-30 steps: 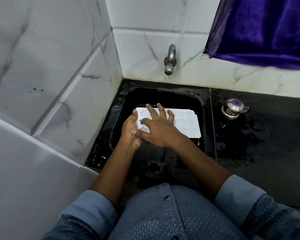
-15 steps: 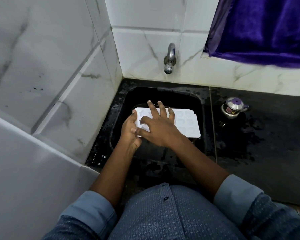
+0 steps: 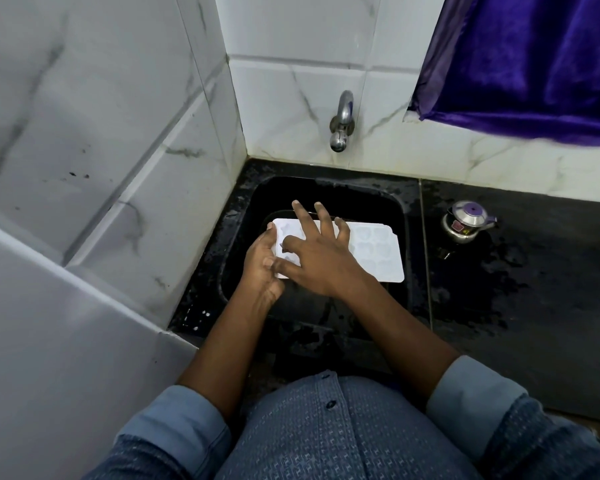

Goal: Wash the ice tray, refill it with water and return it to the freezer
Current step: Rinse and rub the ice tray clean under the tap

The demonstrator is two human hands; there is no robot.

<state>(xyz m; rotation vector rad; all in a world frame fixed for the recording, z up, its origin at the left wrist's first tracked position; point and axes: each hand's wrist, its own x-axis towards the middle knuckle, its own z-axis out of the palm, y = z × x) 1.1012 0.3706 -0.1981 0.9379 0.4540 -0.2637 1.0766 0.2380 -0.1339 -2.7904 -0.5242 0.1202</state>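
**Inspector A:** Location of the item under wash?

**Inspector B:** The white ice tray point(image 3: 371, 249) sits inside the black sink point(image 3: 329, 192), held roughly level above the basin floor, cavities facing up. Its right half is exposed; the left half is covered by the hands.

**Inspector A:** Left hand?

**Inspector B:** The left hand point(image 3: 262, 259) grips the tray's left short edge, thumb on the upper face and the other fingers curled out of sight beneath. It is clamped on the tray.

**Inspector A:** Right hand?

**Inspector B:** The right hand point(image 3: 317, 256) lies palm down across the tray's top, fingers spread wide, fingertips reaching past the far edge. It presses flat on the surface and grasps nothing. Its thumb touches the left hand at the near left corner.

**Inspector A:** Water supply?

**Inspector B:** The metal tap point(image 3: 341, 121) is mounted on the tiled wall above the sink's far rim. I see no stream from the spout. The black counter point(image 3: 534, 306) to the right is wet in patches.

**Inspector A:** Other items?

**Inspector B:** A small steel kettle with a purple lid point(image 3: 466, 221) stands on the counter, well apart from the tray. A purple cloth point(image 3: 534, 64) hangs at upper right.
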